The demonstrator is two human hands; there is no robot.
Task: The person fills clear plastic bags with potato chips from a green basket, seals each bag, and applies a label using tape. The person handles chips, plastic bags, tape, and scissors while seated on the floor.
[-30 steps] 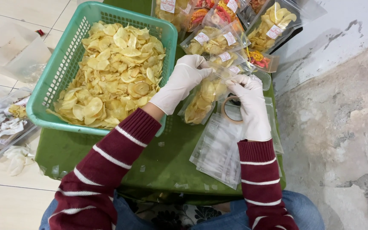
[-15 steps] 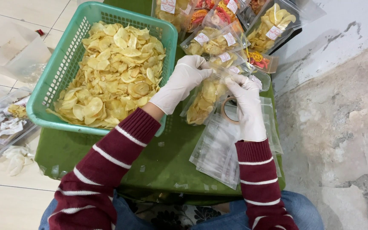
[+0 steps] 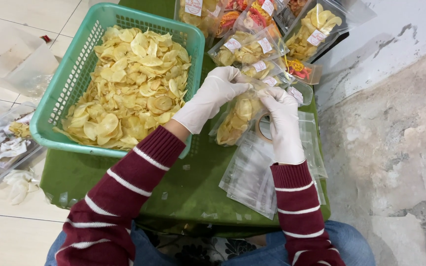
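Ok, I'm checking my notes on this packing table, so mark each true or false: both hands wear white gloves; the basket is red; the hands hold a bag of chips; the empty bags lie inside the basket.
Both hands, left hand and right hand, wear white gloves: true.
The basket is red: false, it is teal green.
The hands hold a clear bag of chips: true.
The empty bags lie inside the basket: false, they lie on the green table.
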